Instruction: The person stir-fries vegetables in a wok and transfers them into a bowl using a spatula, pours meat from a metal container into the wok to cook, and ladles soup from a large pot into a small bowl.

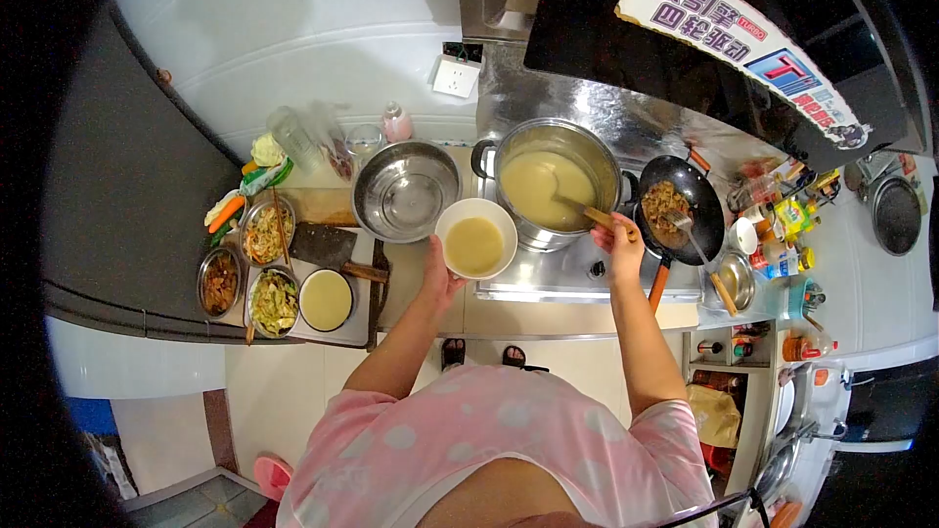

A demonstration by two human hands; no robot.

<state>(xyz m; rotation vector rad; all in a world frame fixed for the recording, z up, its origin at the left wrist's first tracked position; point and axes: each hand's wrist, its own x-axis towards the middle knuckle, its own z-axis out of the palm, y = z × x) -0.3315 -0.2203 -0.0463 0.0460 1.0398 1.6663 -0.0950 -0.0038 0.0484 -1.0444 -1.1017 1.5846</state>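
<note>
My left hand (pixel 440 276) is closed on the near left edge of a white bowl (pixel 510 235), which holds pale yellow porridge-like liquid (pixel 475 245). The bowl is level, just left of and in front of a large steel pot (pixel 559 134). My right hand (pixel 622 250) grips the wooden handle of a ladle (pixel 579 209). Its metal end dips into the same pale liquid inside the pot, so the scoop is mostly hidden. Behind the bowl stands a wide steel basin (pixel 405 193) with nothing visible in it.
Right of the pot sits a black wok (pixel 706 198) with browned food and a spatula (pixel 706 259). A cleaver (pixel 328 246) lies at left beside several dishes and another filled bowl (pixel 326 300). Bottles (pixel 782 256) crowd the right; the range hood (pixel 626 59) overhangs the stove.
</note>
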